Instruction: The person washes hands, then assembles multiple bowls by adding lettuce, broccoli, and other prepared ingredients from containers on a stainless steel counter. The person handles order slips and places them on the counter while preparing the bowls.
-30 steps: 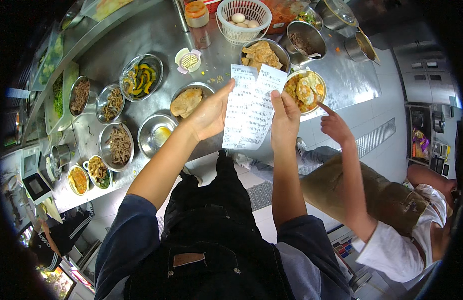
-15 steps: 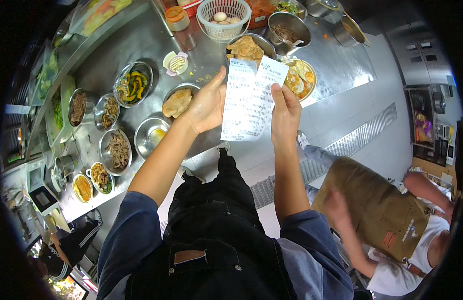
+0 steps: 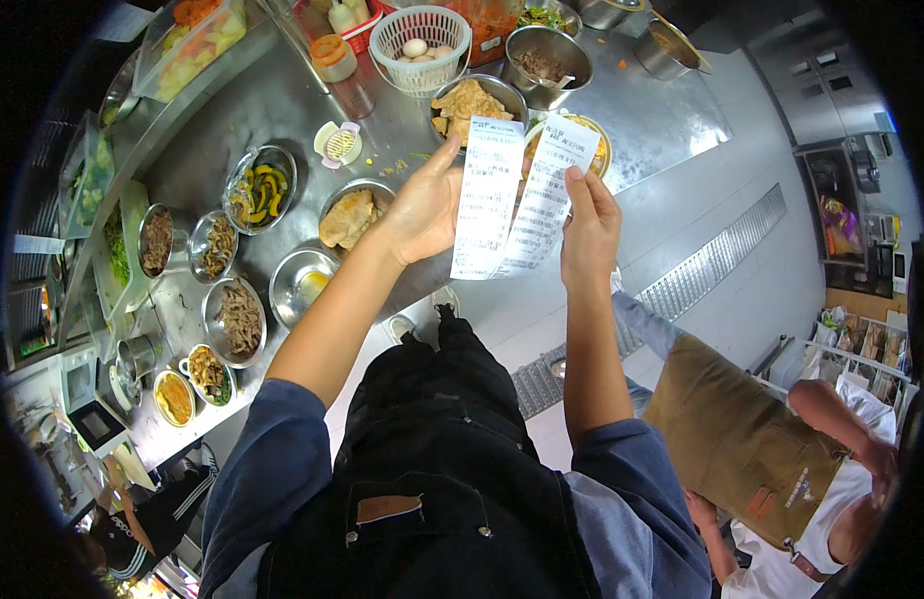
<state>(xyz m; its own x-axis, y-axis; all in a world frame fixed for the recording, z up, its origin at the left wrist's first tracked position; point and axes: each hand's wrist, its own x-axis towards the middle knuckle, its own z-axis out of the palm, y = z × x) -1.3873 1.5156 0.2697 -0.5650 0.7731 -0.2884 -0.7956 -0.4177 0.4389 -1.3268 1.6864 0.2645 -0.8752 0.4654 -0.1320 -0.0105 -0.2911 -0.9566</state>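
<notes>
My left hand [image 3: 422, 210] pinches a long white paper slip [image 3: 487, 195] by its left edge. My right hand [image 3: 589, 225] grips a second white paper slip [image 3: 544, 195] at its right edge. The two slips overlap and hang side by side in front of me, above a steel counter [image 3: 661, 120]. Under the slips stand a metal bowl of fried pieces [image 3: 472, 103] and a plate of food [image 3: 592, 140], which the slips partly cover.
Several metal bowls of cooked food [image 3: 240, 317] line the counter's left part. A white basket with eggs [image 3: 419, 35] and a steel pot [image 3: 542, 55] stand further back. A person in a brown apron [image 3: 741, 439] bends at my right. A floor drain grate [image 3: 701, 275] runs alongside.
The slips have spread apart into two side by side. The other person's hand has left the plate on the counter, and that person has moved down to my right.
</notes>
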